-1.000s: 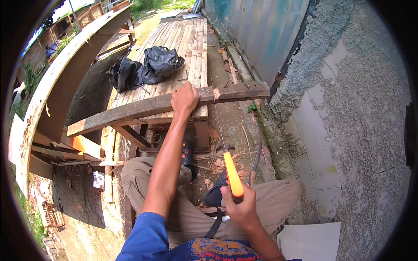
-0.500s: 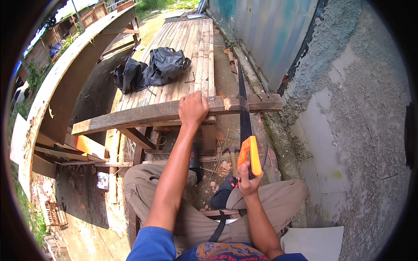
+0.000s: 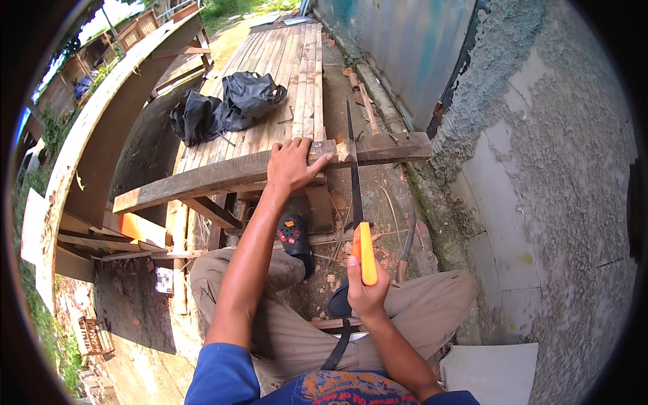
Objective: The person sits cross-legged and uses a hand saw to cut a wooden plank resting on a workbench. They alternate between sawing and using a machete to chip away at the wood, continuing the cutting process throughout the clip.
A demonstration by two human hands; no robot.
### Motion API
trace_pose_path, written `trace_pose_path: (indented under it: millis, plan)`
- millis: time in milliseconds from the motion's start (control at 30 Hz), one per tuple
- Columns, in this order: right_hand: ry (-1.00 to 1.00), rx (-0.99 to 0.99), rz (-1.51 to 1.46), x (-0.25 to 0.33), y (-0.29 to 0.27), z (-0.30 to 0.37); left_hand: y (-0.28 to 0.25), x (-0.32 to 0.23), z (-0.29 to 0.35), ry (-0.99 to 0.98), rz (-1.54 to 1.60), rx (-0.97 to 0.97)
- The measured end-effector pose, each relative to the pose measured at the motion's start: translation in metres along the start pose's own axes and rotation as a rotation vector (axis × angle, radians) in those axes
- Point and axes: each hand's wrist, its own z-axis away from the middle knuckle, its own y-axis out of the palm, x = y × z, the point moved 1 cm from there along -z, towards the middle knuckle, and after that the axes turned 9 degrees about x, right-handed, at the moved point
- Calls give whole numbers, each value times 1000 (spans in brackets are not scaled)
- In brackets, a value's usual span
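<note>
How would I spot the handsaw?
Find the slatted bench, then the dark beam across its near end. The handsaw, in the right hand, reaches past that beam. Unlike the brown-handled blade on the ground, its handle is bright yellow-orange.

orange-handled saw (image 3: pixel 357 196) in right hand (image 3: pixel 369 295)

Saw (image 3: pixel 358 202) shifted left to notch (image 3: pixel 343 151); left hand's (image 3: pixel 290 165) thumb splayed.

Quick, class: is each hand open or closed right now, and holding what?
Left hand: open, laid on the wooden beam, thumb spread.
Right hand: closed around the orange saw handle.
</note>
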Motion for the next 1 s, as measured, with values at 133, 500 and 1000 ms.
trace_pose_path:
  millis: [133,500,1000]
  plan:
    - [44,-10,-79,0,6,-11,2,-2,-8,-129,107,16]
    - [149,220,72,26,-34,35,-6,-10,-19,-440,331,-40]
    - [90,121,50,20,25,-141,3,-9,-29,-363,181,-117]
